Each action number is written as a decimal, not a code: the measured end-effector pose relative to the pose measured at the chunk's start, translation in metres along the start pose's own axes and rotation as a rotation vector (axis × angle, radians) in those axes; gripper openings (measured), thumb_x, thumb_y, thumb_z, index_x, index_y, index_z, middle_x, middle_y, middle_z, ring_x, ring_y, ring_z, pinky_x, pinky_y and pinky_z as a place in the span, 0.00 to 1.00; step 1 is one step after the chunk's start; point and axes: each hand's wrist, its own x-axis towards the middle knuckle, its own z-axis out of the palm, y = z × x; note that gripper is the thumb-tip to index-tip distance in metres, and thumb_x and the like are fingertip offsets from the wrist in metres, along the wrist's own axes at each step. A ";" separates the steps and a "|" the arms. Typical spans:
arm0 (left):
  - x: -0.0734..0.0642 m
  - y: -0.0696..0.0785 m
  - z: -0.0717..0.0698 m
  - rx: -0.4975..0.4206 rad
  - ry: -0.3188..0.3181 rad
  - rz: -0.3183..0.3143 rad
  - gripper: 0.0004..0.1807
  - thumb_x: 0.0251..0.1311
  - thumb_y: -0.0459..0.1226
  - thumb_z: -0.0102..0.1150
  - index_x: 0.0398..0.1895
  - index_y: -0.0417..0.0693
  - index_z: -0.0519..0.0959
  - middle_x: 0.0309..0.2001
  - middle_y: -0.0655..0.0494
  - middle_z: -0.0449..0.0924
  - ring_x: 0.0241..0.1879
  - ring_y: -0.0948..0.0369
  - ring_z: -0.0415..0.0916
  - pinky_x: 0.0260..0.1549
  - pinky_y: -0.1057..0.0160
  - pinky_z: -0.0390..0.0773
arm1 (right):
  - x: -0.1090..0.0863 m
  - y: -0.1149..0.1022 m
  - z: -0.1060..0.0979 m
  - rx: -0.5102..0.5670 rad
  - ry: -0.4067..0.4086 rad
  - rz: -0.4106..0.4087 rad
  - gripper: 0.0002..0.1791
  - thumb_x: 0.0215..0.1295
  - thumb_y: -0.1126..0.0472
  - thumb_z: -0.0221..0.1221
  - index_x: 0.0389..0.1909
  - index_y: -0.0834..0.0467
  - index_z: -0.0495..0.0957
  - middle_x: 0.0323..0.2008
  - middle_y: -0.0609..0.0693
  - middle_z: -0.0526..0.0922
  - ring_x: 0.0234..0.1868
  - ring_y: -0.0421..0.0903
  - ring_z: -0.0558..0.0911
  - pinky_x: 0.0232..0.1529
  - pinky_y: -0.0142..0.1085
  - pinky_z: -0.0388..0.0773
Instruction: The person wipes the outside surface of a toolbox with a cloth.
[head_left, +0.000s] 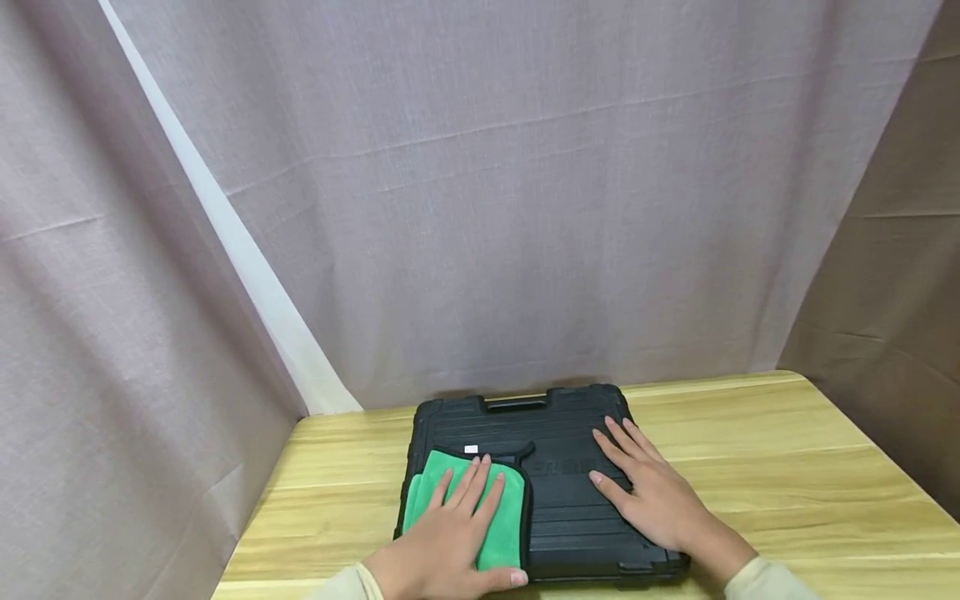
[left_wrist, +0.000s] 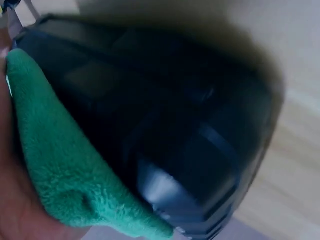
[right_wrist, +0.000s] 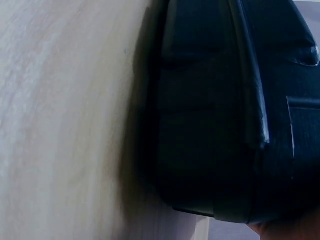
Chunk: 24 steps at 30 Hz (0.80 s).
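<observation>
Firstly, one left hand point(head_left: 442, 537), fingers extended, resting on a green cloth point(head_left: 506, 527), gripping nothing. Beneath cloth and hand: one black case point(head_left: 558, 512), its handle point(head_left: 516, 404) beyond the fingertips. One right hand point(head_left: 652, 492), fingers spread, on the case, nothing grasped. Below both hands: table point(head_left: 772, 467). Beyond them: grey curtain point(head_left: 510, 217).

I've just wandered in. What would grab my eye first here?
First, the bright green cloth, lying under the left hand on the near left part of a black case. Next, the black case itself on the wood-grained table, with the right hand resting on its right side. Behind, a pale slanting strip shows between curtains on the left.
</observation>
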 end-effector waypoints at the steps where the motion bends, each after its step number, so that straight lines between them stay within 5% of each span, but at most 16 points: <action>1: 0.003 0.000 -0.002 0.003 -0.013 -0.003 0.62 0.66 0.79 0.42 0.90 0.54 0.39 0.90 0.45 0.31 0.90 0.47 0.34 0.82 0.28 0.48 | 0.000 0.000 0.000 0.002 0.000 0.000 0.41 0.80 0.31 0.49 0.84 0.48 0.61 0.87 0.55 0.54 0.87 0.65 0.52 0.74 0.72 0.65; 9: 0.031 -0.007 -0.016 -0.028 -0.065 -0.080 0.60 0.68 0.79 0.38 0.90 0.55 0.37 0.90 0.47 0.26 0.90 0.48 0.29 0.85 0.32 0.43 | 0.000 0.001 0.000 0.004 0.003 0.008 0.40 0.80 0.31 0.49 0.84 0.47 0.61 0.87 0.54 0.55 0.87 0.65 0.53 0.73 0.72 0.66; 24: 0.104 -0.037 -0.033 0.103 -0.099 -0.212 0.56 0.72 0.76 0.37 0.90 0.55 0.36 0.90 0.48 0.28 0.90 0.50 0.29 0.87 0.39 0.41 | -0.001 0.007 0.004 0.012 -0.020 0.041 0.42 0.79 0.27 0.47 0.85 0.46 0.61 0.88 0.53 0.53 0.88 0.64 0.51 0.72 0.73 0.67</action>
